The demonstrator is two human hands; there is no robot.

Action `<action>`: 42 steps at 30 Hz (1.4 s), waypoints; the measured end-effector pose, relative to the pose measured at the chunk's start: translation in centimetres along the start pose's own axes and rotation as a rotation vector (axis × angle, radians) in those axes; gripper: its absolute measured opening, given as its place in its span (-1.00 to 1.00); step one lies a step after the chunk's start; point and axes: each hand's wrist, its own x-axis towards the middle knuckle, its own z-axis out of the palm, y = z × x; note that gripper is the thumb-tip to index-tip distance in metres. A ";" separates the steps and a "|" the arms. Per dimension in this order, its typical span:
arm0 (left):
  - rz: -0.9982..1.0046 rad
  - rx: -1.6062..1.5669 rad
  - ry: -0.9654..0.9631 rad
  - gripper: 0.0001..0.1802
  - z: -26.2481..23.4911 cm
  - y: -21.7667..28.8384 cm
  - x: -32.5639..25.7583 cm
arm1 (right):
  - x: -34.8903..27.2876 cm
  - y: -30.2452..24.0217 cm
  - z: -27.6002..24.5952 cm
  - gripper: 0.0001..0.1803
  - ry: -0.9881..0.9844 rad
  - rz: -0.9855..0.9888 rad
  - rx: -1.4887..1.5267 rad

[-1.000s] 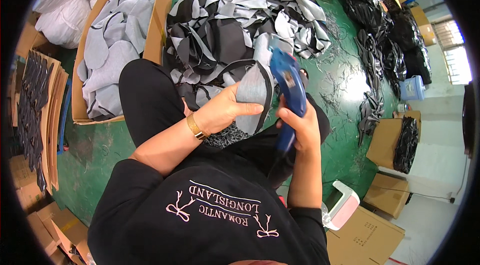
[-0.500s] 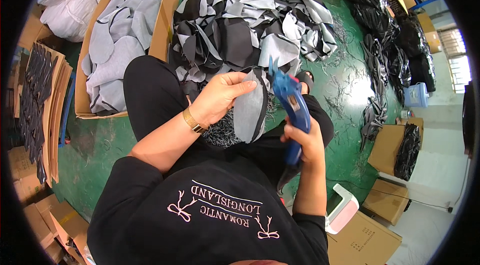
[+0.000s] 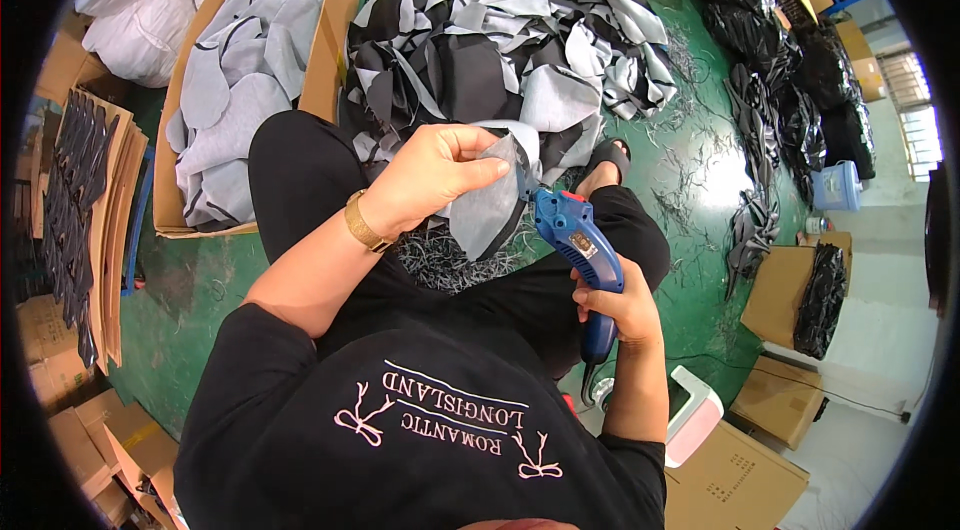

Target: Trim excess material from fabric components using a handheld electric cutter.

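Note:
My left hand point(image 3: 432, 175), with a gold watch at the wrist, grips a grey fabric piece point(image 3: 490, 205) above my lap. My right hand point(image 3: 620, 305) holds a blue electric cutter point(image 3: 578, 248) by its handle, its front end touching the right edge of the fabric piece. Thin dark trimmings point(image 3: 445, 265) lie on my lap under the piece. A heap of black, grey and white fabric pieces point(image 3: 500, 40) lies on the green floor just ahead of my knees.
A cardboard box of grey cut pieces point(image 3: 235, 80) stands at the left. Flat cardboard stacks point(image 3: 90, 220) line the far left. Black bags point(image 3: 790, 60) and cardboard boxes point(image 3: 785, 295) sit at the right. A white and pink device point(image 3: 690, 415) is beside my right elbow.
The grey piece has turned in my left hand and now hangs lower. My right hand has swung the blue cutter down and to the right, away from my face.

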 end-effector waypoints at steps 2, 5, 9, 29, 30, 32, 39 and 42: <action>-0.024 0.024 -0.004 -0.79 0.0 0.6 -0.2 | 0.1 -0.2 0.5 -0.60 0.014 -0.025 0.003; -0.085 0.086 -0.023 -0.80 0.1 1.6 -0.7 | 0.0 -0.7 0.9 -0.63 0.036 -0.058 0.000; -0.116 0.160 -0.062 -0.82 0.6 2.9 -1.3 | -0.2 -1.2 0.8 -0.63 0.024 -0.056 -0.009; 0.366 -0.063 0.727 -0.79 -16.9 1.3 -4.1 | 4.0 -1.5 -0.4 -0.58 0.014 -0.291 0.470; 0.460 -0.087 0.857 -0.79 -20.2 2.1 -6.0 | 4.5 -1.8 -0.3 -0.58 0.015 -0.278 0.482; 0.547 -0.313 0.870 -0.85 -21.9 4.2 -8.5 | 5.0 -1.9 -1.2 -0.57 0.046 -0.285 0.492; 0.773 0.125 1.037 -0.60 -21.7 0.4 -6.0 | 7.7 -2.3 -1.9 -0.55 0.022 -0.270 0.525; 0.338 0.395 0.567 -0.70 -10.6 -1.6 1.7 | 8.1 -1.5 -2.9 -0.53 0.073 -0.247 0.536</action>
